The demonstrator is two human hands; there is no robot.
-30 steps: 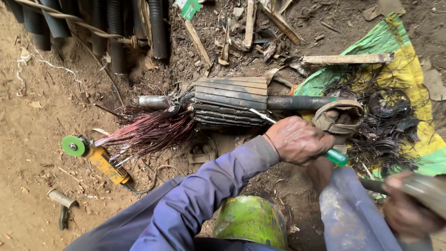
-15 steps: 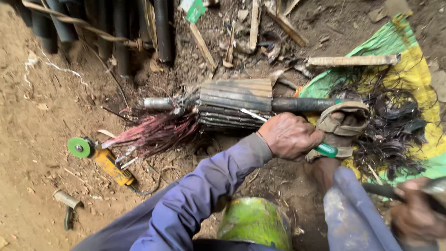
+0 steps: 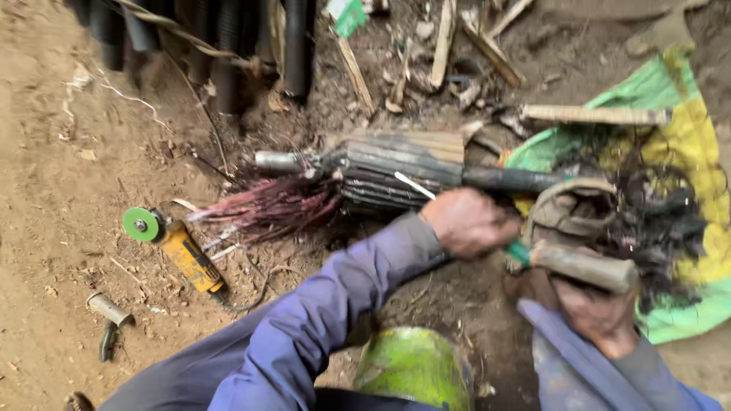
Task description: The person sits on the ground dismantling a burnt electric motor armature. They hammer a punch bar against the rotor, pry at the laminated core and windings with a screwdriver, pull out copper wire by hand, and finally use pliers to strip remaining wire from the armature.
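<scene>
The fingers of the left hand [image 3: 468,222] are closed tight around the green handle of a thin metal-bladed screwdriver [image 3: 417,187], whose tip is set against the dark, ribbed cylindrical motor core [image 3: 396,171] at the centre of the frame. The right hand [image 3: 598,312] is wrapped shut around a worn wooden hammer handle [image 3: 582,265], which is now laid across just right of the screwdriver's green butt; half a second ago this hand was held low at the right edge of the frame, well apart from the tool. The hammer has thus been brought in toward the screwdriver, as if for striking, though the head itself cannot be made out through the blur.

A bundle of reddish copper wires [image 3: 266,207] is splayed out from the core's left end. A yellow angle grinder with a green disc [image 3: 171,243] is lying on the dirt at lower left. A green and yellow woven sack [image 3: 685,137], heaped with dark wire scraps, is spread at the right.
</scene>
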